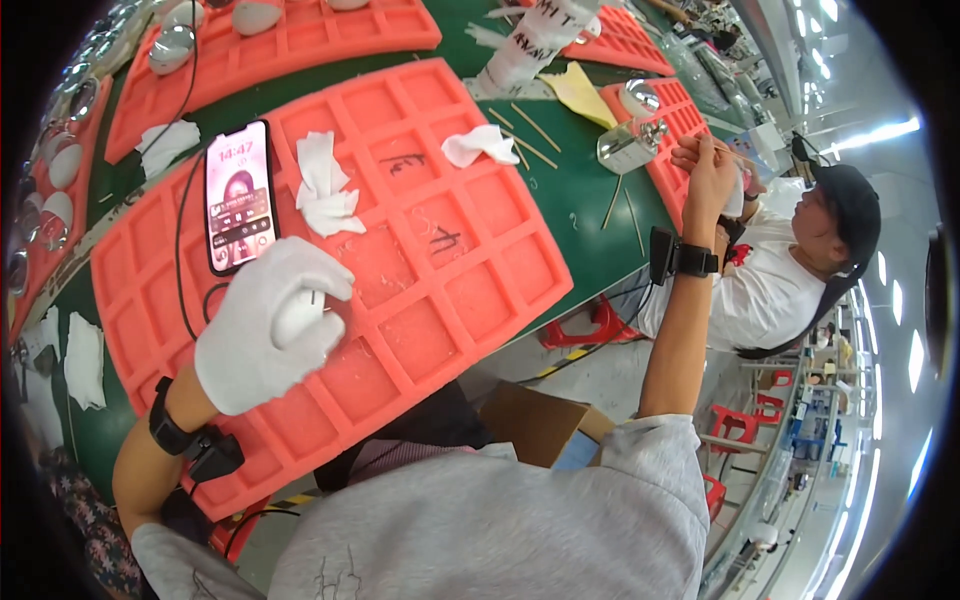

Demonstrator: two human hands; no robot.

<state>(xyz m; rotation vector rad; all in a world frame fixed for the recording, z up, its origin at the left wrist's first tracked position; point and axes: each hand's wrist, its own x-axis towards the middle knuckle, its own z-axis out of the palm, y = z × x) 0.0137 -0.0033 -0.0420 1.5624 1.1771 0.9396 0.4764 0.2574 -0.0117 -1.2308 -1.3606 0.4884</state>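
Observation:
My left hand (262,335) wears a white glove and is closed around a small white rounded part (300,316). It rests on a large red foam tray (470,270) with square pockets, just below a phone (238,195). My right hand (708,178) is bare and raised at the right, beyond the table's edge, with a black band on its wrist. Its fingers pinch a thin wooden stick (722,150). The stick's tip is too small to make out.
The phone's screen is lit and a black cable runs from it. Crumpled white wipes (326,186) lie in tray pockets. Other red trays (290,45) hold shiny domed parts. Loose sticks (530,125) lie on the green table. A seated person (790,270) works at the right.

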